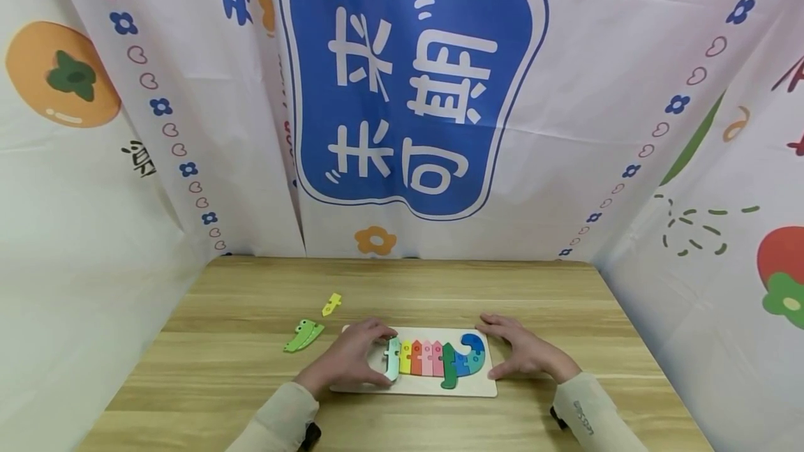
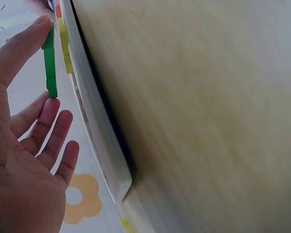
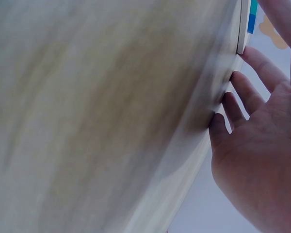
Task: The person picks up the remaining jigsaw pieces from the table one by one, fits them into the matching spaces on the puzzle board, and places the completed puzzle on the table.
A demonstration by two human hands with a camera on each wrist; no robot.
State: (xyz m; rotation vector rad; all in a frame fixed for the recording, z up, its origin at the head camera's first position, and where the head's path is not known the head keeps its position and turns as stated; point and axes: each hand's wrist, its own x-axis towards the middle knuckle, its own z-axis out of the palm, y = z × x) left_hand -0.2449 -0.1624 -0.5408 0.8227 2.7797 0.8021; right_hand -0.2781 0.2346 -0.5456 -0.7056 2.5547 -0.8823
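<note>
My left hand (image 1: 353, 356) pinches a green puzzle piece (image 1: 393, 361) between thumb and fingertips, over the left part of the puzzle board (image 1: 414, 386). In the left wrist view the piece's edge (image 2: 50, 70) shows raised off the board. Beside it on the board lies a row of coloured pieces: yellow, orange-red, pink, dark green (image 1: 449, 365) and blue (image 1: 462, 365), curling up at the right. My right hand (image 1: 526, 349) touches the board's right end with thumb and index finger spread. Its other fingertips rest on the table in the right wrist view.
Left of the board lie a green crocodile-head piece (image 1: 304, 335) and a small yellow piece (image 1: 331, 304). The wooden table (image 1: 440, 291) ends at a printed cloth (image 1: 615, 159) hanging behind and on both sides.
</note>
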